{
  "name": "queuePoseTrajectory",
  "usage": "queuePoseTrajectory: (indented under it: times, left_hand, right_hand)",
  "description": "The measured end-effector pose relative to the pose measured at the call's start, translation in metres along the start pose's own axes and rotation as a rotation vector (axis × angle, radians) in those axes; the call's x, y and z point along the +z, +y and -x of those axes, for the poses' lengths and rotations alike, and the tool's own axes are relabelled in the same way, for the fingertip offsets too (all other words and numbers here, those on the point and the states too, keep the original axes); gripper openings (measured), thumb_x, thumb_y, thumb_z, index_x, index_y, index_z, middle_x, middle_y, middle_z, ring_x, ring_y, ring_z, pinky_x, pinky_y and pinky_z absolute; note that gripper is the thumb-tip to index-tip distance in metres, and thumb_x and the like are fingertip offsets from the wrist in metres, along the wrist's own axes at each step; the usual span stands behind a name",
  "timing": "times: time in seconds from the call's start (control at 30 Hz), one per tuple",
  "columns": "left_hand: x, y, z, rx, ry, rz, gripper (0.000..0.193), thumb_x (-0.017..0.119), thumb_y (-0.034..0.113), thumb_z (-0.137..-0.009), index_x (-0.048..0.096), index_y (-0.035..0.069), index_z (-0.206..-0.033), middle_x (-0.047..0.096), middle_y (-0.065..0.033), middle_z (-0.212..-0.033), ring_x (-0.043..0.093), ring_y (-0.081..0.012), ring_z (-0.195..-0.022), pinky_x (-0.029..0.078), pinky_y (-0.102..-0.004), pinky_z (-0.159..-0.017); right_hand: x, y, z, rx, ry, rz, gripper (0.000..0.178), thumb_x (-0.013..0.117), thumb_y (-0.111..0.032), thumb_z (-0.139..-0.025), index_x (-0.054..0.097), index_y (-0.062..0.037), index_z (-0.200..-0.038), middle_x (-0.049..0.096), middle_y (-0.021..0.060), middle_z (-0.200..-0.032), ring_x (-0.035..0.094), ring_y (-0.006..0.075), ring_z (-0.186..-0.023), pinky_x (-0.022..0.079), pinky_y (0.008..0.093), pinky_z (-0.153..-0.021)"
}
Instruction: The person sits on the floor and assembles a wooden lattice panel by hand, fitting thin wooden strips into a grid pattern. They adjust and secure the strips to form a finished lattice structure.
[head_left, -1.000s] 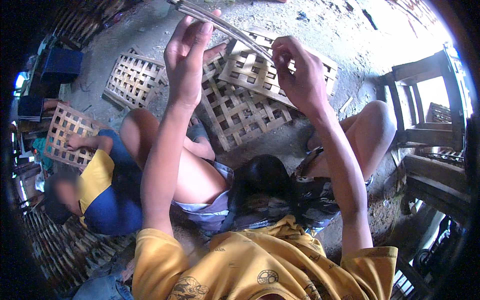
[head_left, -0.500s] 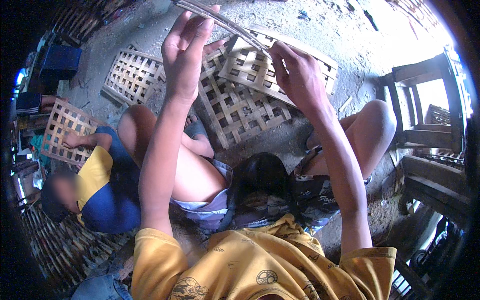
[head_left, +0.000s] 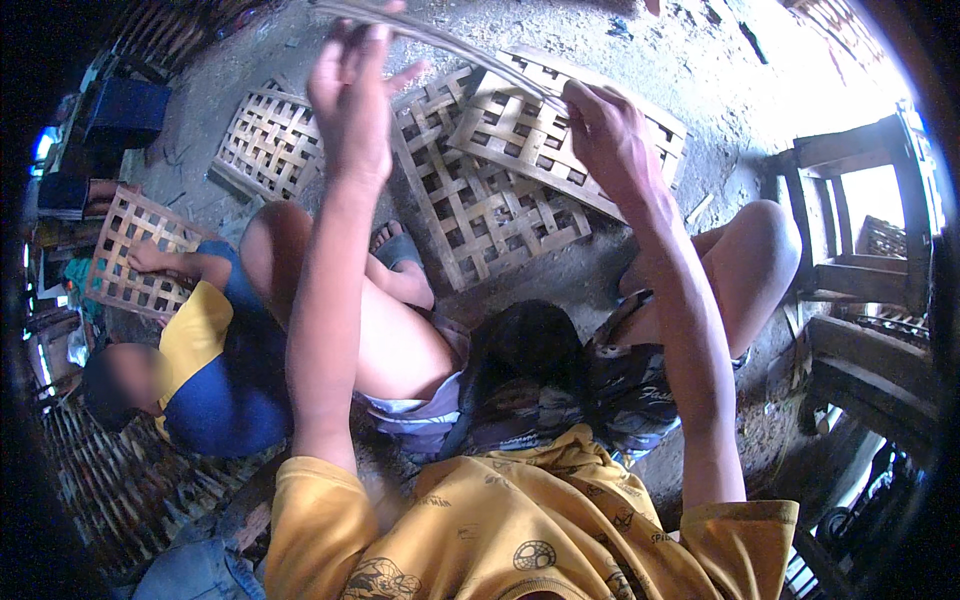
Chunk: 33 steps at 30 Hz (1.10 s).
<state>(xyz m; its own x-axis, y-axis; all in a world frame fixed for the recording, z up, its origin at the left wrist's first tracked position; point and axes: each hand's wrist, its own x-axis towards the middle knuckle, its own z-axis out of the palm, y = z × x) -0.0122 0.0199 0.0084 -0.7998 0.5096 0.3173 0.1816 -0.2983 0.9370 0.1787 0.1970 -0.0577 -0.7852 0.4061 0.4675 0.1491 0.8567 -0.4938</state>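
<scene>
My right hand [head_left: 613, 130] pinches the near end of a bundle of thin bamboo strips [head_left: 465, 46], which slants up to the far left. Around the strips' other end is my left hand [head_left: 352, 110], its fingers spread and a little smeared, with the strips crossing at the fingertips. Below the bundle, a woven bamboo panel [head_left: 478, 215] lies on the ground. A second, lighter woven panel [head_left: 530, 125] overlaps it, partly behind my right hand. Whether the left fingertips touch the strips is hard to make out.
To the left, a person in a yellow and blue shirt [head_left: 225, 400] holds a woven panel [head_left: 150, 225]. More stacked panels [head_left: 265, 140] lie beyond my left knee. Wooden frames [head_left: 860, 275] stand at the right. A dark blue box [head_left: 125, 115] sits far left.
My left hand has loosened from the strips and its fingers have spread. The strips and my right hand have shifted slightly right; the strips' far end has swung a little left.
</scene>
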Motion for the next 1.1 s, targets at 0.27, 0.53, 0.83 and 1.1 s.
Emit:
queuePoseTrajectory:
  times: [0.27, 0.53, 0.83, 1.1]
  left_hand:
    - [-0.028, -0.006, -0.011, -0.028, 0.083, 0.023, 0.036, 0.056, 0.017, -0.107, 0.057, 0.005, -0.141, 0.067, -0.0095, -0.136, 0.065, -0.018, -0.123, 0.064, -0.0372, -0.092]
    - [-0.024, -0.014, -0.004, -0.017, 0.069, -0.071, 0.045, 0.068, 0.012, -0.1, 0.055, 0.008, -0.143, 0.066, -0.0051, -0.134, 0.065, -0.0112, -0.117, 0.062, -0.0285, -0.084]
    - [-0.015, -0.03, -0.01, 0.059, 0.09, -0.189, 0.047, 0.077, 0.005, -0.09, 0.053, 0.005, -0.131, 0.061, -0.0078, -0.128, 0.067, -0.0187, -0.111, 0.06, -0.0311, -0.088]
    - [-0.042, 0.051, -0.019, 0.294, 0.148, 0.073, 0.046, 0.074, 0.005, -0.092, 0.057, 0.007, -0.134, 0.067, -0.0059, -0.128, 0.067, -0.0162, -0.112, 0.064, -0.0353, -0.088]
  right_hand:
    - [-0.02, 0.008, 0.002, 0.205, -0.058, -0.033, 0.019, 0.053, -0.002, -0.097, 0.066, -0.0034, -0.11, 0.071, 0.0234, -0.096, 0.07, 0.041, -0.09, 0.056, 0.0498, -0.078]
    - [-0.003, 0.011, 0.004, -0.056, 0.046, 0.125, 0.025, 0.066, -0.016, -0.097, 0.071, -0.0006, -0.116, 0.073, 0.0158, -0.115, 0.067, 0.0328, -0.112, 0.056, 0.0434, -0.095]
    - [0.045, 0.032, 0.011, -0.022, -0.078, 0.125, 0.02, 0.069, -0.021, -0.097, 0.071, -0.0034, -0.107, 0.071, 0.0134, -0.101, 0.067, 0.0346, -0.097, 0.056, 0.0462, -0.083]
    - [-0.02, -0.043, -0.006, -0.271, 0.187, 0.093, 0.01, 0.073, -0.013, -0.091, 0.069, -0.0071, -0.098, 0.068, 0.0062, -0.095, 0.067, 0.0262, -0.092, 0.054, 0.0404, -0.083]
